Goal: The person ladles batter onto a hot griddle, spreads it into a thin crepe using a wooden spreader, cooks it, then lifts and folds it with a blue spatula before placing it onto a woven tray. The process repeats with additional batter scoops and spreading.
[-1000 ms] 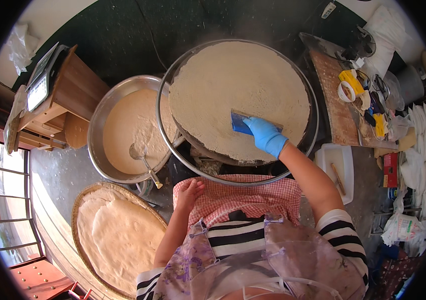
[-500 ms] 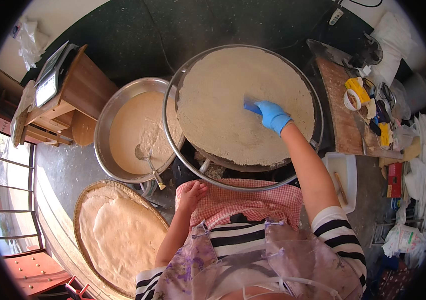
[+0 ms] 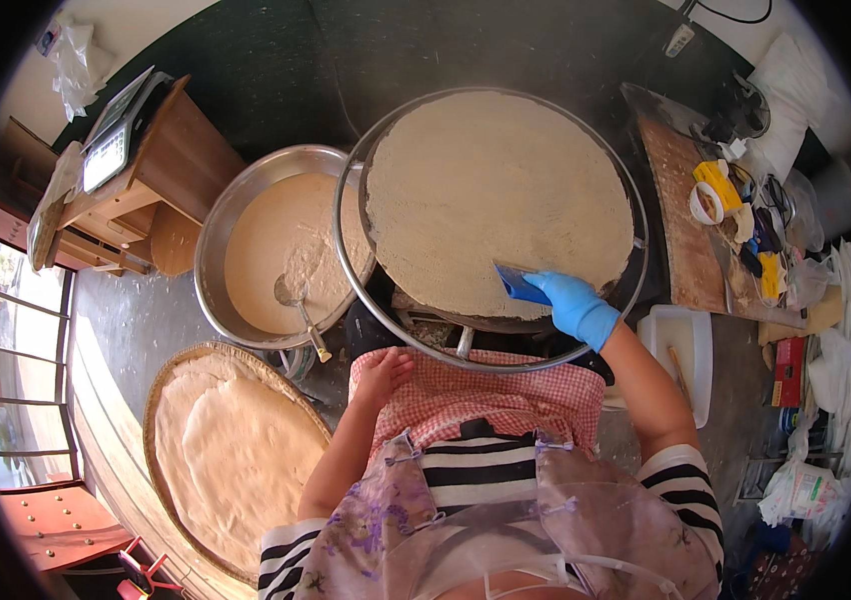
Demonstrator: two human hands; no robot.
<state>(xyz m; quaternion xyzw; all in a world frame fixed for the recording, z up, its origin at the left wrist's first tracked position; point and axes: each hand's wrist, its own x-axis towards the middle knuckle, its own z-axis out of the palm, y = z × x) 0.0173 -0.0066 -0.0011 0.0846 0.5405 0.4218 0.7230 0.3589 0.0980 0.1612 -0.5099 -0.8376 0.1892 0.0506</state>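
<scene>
My right hand (image 3: 584, 308), in a blue glove, is closed on a flat blue scraper (image 3: 521, 282). The scraper's edge rests at the near part of a thin beige batter layer (image 3: 496, 190), which covers nearly all of a large round griddle (image 3: 494, 322). A metal ring (image 3: 337, 222) encircles the griddle. Bare and holding nothing, my left hand (image 3: 384, 377) lies on the red checked cloth (image 3: 491, 395) over my lap, its fingers loosely extended. Left of the griddle, a ladle (image 3: 298, 308) leans in a steel basin (image 3: 208, 262) of beige batter (image 3: 271, 235).
Thin flatbreads (image 3: 236, 440) lie stacked on a round woven tray (image 3: 153, 455) at lower left. A wooden stand (image 3: 171, 150) carries a screened device (image 3: 111, 150). On the right are a cluttered board (image 3: 681, 215) and a white plastic tub (image 3: 703, 365) with a wooden-handled tool (image 3: 678, 370).
My right hand has drawn the scraper from the middle of the batter layer toward me and slightly right, to its near edge. My left hand stays at my lap.
</scene>
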